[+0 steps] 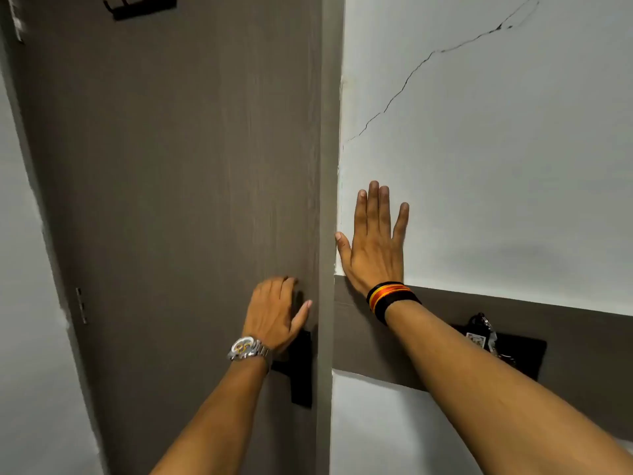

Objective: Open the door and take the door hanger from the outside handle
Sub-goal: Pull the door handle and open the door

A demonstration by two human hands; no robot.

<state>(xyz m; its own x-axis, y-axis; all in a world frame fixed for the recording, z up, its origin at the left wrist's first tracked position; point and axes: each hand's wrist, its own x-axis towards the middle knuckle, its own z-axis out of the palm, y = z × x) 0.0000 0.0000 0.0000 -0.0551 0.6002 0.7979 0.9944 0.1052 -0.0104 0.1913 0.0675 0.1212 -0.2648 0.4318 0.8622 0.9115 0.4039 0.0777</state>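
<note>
— What sort of place is this?
— A lived-in room, a home or a lodging: a grey-brown door (171, 183) with a coat hook rack (140, 5), cracked white wall (496, 149), keys (486, 334) hanging on a dark wall holder (524, 354).

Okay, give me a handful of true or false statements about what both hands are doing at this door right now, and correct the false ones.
1. The right hand lies flat and open on the white wall beside the door frame. True.
2. The left hand is gripping the black door handle. False: it rests on the door surface just above the handle.
3. A silver watch is on the left wrist. True.
4. The door hanger is in the right hand. False: that hand holds nothing, and no hanger is visible.
5. A crack runs across the wall above the right hand. True.
6. The door stands wide open. False: its edge meets the frame.
</note>
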